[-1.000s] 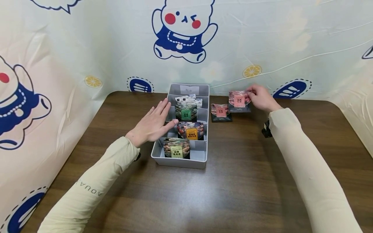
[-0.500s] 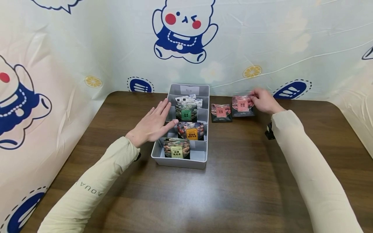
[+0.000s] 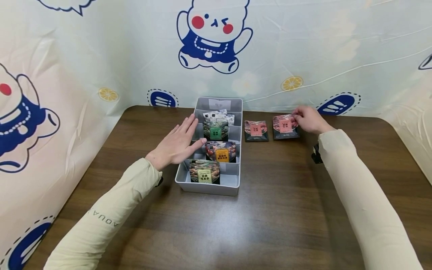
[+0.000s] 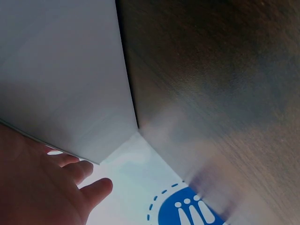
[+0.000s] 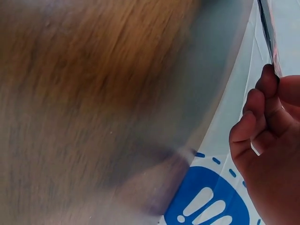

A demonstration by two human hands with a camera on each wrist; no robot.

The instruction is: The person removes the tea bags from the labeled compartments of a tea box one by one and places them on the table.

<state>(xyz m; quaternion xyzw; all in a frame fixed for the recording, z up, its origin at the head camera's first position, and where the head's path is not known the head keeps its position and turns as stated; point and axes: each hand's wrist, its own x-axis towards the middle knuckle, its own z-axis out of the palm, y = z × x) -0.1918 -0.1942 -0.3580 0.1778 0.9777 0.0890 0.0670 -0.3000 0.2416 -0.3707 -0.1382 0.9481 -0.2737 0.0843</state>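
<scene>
My right hand (image 3: pixel 310 120) pinches the upper right corner of a tea bag packet (image 3: pixel 285 127) with a pink label, low over the table. In the right wrist view the packet (image 5: pixel 267 33) shows edge-on between thumb and fingers. A matching pink-labelled packet (image 3: pixel 255 130) lies to its left, beside the box. My left hand (image 3: pixel 177 142) rests on the left rim of the grey divided box (image 3: pixel 209 188) with its fingers straight. Inside the box stand white packets (image 3: pixel 221 115), a green-labelled packet (image 3: pixel 215 131), an orange-labelled one (image 3: pixel 221 152) and yellow-green-labelled ones (image 3: pixel 204 173).
The box stands on a brown wooden table (image 3: pixel 216 232), its far end near a printed curtain (image 3: pixel 263 48). A paper label (image 3: pixel 219 104) is on the box's inner back wall. Curtain also hangs along the left and right sides.
My right hand has moved right and down with the pink-labelled packet, widening the gap between it and the other packet. My left hand and the box have stayed put.
</scene>
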